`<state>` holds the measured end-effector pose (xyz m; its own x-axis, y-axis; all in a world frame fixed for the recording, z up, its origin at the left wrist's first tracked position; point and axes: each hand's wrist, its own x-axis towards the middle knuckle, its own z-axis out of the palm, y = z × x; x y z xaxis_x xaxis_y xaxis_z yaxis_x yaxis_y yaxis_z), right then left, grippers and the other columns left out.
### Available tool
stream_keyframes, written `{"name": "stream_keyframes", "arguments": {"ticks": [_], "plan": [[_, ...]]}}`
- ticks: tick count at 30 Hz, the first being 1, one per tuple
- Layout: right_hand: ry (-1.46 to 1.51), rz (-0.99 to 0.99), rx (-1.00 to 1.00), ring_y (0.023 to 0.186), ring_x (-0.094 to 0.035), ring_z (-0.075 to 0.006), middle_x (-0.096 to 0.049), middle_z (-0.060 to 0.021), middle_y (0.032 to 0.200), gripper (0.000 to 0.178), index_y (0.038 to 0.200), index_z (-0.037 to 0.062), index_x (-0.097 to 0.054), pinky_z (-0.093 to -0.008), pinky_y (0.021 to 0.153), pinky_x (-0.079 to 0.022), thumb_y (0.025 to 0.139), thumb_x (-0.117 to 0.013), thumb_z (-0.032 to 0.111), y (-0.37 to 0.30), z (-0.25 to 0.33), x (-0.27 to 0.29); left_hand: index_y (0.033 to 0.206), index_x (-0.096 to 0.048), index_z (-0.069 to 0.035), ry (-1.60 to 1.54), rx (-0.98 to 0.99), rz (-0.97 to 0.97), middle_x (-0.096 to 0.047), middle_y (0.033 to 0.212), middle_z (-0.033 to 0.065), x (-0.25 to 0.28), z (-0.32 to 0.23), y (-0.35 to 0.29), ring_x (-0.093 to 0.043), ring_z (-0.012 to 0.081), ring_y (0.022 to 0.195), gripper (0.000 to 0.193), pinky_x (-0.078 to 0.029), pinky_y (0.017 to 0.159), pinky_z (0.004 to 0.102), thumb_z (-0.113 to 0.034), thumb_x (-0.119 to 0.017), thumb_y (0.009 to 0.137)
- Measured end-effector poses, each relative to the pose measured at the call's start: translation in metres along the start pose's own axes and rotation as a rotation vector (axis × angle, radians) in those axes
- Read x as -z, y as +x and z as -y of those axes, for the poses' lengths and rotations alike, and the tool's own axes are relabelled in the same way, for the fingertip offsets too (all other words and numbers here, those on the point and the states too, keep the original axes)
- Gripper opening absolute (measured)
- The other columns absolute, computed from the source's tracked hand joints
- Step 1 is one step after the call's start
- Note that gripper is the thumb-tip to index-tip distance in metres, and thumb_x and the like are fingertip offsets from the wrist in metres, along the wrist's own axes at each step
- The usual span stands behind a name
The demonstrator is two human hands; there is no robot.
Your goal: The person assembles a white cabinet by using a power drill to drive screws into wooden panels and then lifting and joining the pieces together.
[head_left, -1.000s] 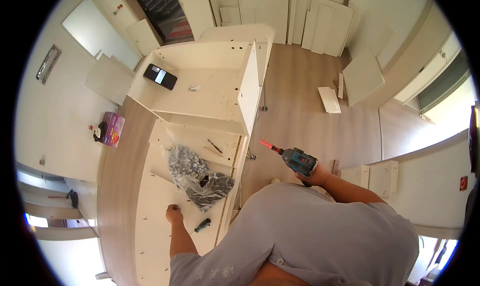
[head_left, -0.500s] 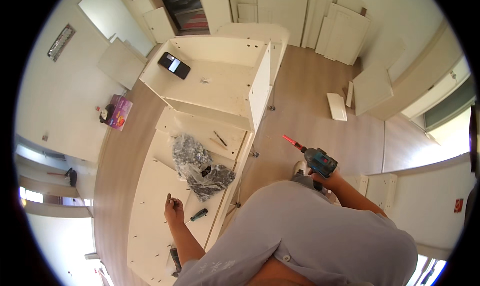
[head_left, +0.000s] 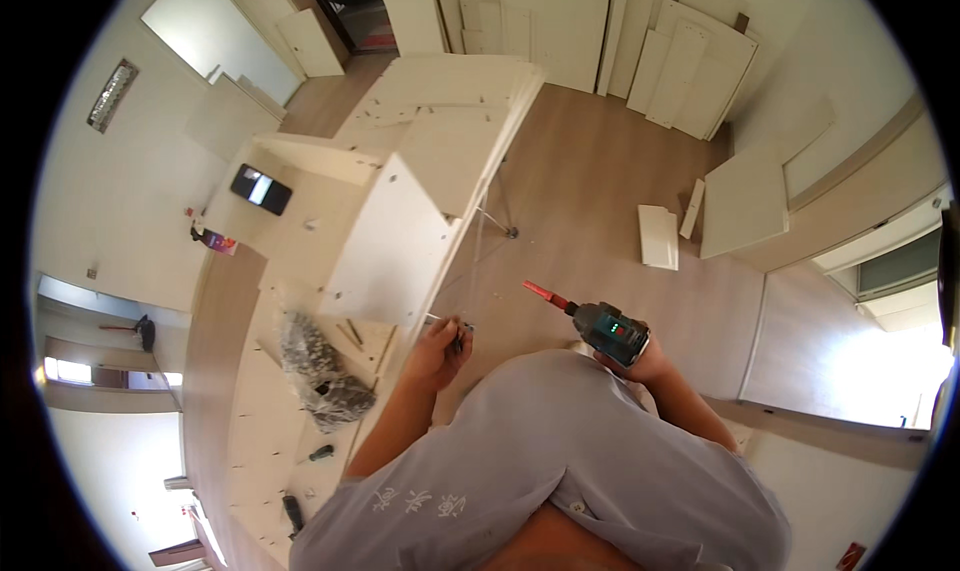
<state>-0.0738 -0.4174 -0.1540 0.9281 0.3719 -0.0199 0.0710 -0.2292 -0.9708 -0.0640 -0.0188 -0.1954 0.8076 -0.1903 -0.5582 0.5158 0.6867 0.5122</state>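
My right hand grips a dark teal cordless drill with a long red bit pointing left over the floor. My left hand is closed at the table's right edge, beside the white side panel of an open cabinet box. Its fingers curl round something small and dark, too hidden to name. A thin pale tip shows by the fingertips. On the work table, a clear plastic bag of small hardware lies left of that hand, with a screwdriver below it.
A phone rests inside the box. Dark pegs stand up from the boards. Another dark tool lies near my left side. White panels lean along the far wall, and a short board lies on the floor at right.
My left hand has moved up and right, from above the boards to the side panel. The cabinet box appears turned and farther left, baring more of the far table. The drill has shifted slightly left.
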Motion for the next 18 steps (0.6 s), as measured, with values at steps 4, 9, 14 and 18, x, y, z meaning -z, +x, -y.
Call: {"name": "stream_keyframes", "arguments": {"ticks": [4,9,14,18], "plan": [[-0.084,0.087,0.078,0.089,-0.069,-0.0192,-0.073,-0.0106,0.102,0.038,0.113,0.0010,-0.070,-0.0325,0.086,-0.054,0.078,-0.084,0.009,0.031,0.017,0.074,0.131,-0.058,-0.004,0.032,-0.037,0.046,-0.065,0.100,0.0054,-0.105,-0.003,0.070,-0.069,0.0178,0.092,0.025,-0.063,0.084,0.0285,-0.011,-0.054,0.107],[0.096,0.107,0.169,0.089,-0.068,-0.0178,-0.073,-0.0096,0.102,0.041,0.113,0.0016,-0.069,-0.0334,0.084,-0.054,0.076,-0.085,0.005,0.083,0.016,0.126,0.135,-0.060,-0.006,-0.020,-0.028,0.243,-0.067,0.099,0.0034,-0.168,-0.022,0.137,-0.069,0.0152,0.089,0.029,-0.063,0.078,0.0285,-0.011,-0.055,0.106],[0.100,0.116,-0.028,0.089,-0.068,-0.0159,-0.074,-0.0080,0.100,0.041,0.111,0.0028,-0.070,-0.0328,0.083,-0.055,0.074,-0.088,0.007,0.151,0.001,0.171,0.126,-0.064,-0.006,0.044,-0.028,0.207,-0.067,0.095,0.0031,-0.191,-0.040,0.201,-0.066,0.0134,0.082,0.023,-0.058,0.071,0.0281,-0.011,-0.060,0.104],[0.060,0.187,-0.047,0.088,-0.069,-0.0146,-0.075,-0.0057,0.100,0.042,0.110,0.0037,-0.071,-0.0326,0.083,-0.055,0.073,-0.090,0.008,0.228,-0.003,0.203,0.114,-0.065,-0.004,0.140,-0.031,0.166,-0.065,0.090,0.0041,-0.203,-0.064,0.253,-0.062,0.0134,0.077,0.013,-0.053,0.067,0.0285,-0.010,-0.062,0.102]]}}
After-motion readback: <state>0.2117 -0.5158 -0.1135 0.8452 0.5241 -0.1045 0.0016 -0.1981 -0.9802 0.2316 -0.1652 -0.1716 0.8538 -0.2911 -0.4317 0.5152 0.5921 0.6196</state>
